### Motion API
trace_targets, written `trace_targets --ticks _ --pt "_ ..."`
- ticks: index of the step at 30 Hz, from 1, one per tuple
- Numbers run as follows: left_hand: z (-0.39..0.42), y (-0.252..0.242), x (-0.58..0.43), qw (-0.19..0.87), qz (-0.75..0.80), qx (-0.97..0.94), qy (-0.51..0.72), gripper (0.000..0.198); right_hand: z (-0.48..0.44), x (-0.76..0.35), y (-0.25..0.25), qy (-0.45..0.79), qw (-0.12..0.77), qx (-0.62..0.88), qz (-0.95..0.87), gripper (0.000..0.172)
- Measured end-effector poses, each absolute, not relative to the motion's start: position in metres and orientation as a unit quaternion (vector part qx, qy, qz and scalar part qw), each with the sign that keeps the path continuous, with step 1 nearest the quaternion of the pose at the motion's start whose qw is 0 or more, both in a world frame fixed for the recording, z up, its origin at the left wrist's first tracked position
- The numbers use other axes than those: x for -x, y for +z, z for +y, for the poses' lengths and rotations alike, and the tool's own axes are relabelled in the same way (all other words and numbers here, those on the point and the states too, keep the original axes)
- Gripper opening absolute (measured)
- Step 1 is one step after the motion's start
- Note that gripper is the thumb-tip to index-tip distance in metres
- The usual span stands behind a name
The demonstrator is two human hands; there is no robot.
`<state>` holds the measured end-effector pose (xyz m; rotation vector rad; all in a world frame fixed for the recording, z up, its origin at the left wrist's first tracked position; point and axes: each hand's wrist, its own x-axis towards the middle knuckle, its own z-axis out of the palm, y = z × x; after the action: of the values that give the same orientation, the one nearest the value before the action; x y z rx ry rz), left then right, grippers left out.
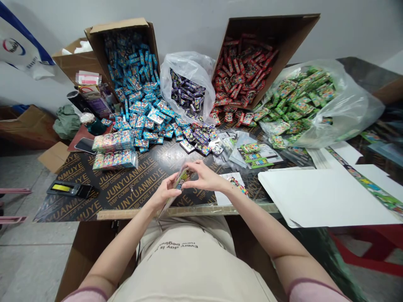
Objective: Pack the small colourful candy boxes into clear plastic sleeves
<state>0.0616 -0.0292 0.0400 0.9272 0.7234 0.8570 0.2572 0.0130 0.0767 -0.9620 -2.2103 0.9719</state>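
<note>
Near the table's front edge, my left hand [167, 192] grips a thin clear plastic packet [181, 179] with colourful printing showing in it. The packet is tilted on edge, its lower end reaching past the table edge toward my apron. My right hand [203, 177] curves around the packet's upper end, thumb and fingers close to it; whether it pinches anything is hard to see. Just beyond lie small purple printed boxes [201, 140] and blue printed boxes [147, 117]. Beside my right wrist is a white card [224, 198] with a colourful printed piece on it.
Cartons of blue boxes [132, 54] and red boxes [244, 63] stand behind, with plastic bags of purple boxes [187, 90] and green packs [302, 98]. Wrapped stacks [113, 160], a phone [85, 145] and a black tool [69, 189] lie left; white sheets [324, 197] overhang the right.
</note>
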Motion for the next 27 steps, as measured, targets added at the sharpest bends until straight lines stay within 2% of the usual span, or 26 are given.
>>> trace_targets --ticks 4,8,10,14,17,20,22,25,27 --pt "-0.033 0.047 -0.066 0.752 0.369 -0.378 0.394 0.047 0.013 -0.256 0.076 0.381 0.285 0.371 -0.798 0.06" --pt "-0.031 0.042 -0.066 0.748 0.421 -0.302 0.414 0.048 0.017 -0.254 0.067 0.386 0.457 0.421 -0.682 0.065" --pt "-0.029 0.04 -0.065 0.732 0.45 -0.288 0.423 0.045 0.017 -0.253 0.058 0.422 0.505 0.451 -0.604 0.066" --pt "-0.024 0.038 -0.065 0.7 0.449 -0.358 0.425 0.039 0.012 -0.246 0.039 0.598 0.426 0.412 -0.54 0.05" --pt "-0.02 0.037 -0.066 0.626 0.475 -0.473 0.399 0.034 0.01 -0.242 0.035 0.6 0.438 0.423 -0.519 0.038" --pt "-0.015 0.036 -0.065 0.539 0.524 -0.536 0.383 0.043 0.012 -0.244 0.039 0.581 0.457 0.444 -0.506 0.034" --pt "-0.01 0.034 -0.063 0.519 0.535 -0.529 0.405 0.046 0.011 -0.247 0.04 0.623 0.423 0.422 -0.505 0.035" --pt "-0.002 0.03 -0.059 0.516 0.54 -0.48 0.46 0.041 0.004 -0.251 0.032 0.715 0.31 0.357 -0.515 0.053" --pt "0.001 0.027 -0.057 0.52 0.544 -0.459 0.471 0.038 -0.003 -0.254 0.021 0.732 0.275 0.345 -0.519 0.054"
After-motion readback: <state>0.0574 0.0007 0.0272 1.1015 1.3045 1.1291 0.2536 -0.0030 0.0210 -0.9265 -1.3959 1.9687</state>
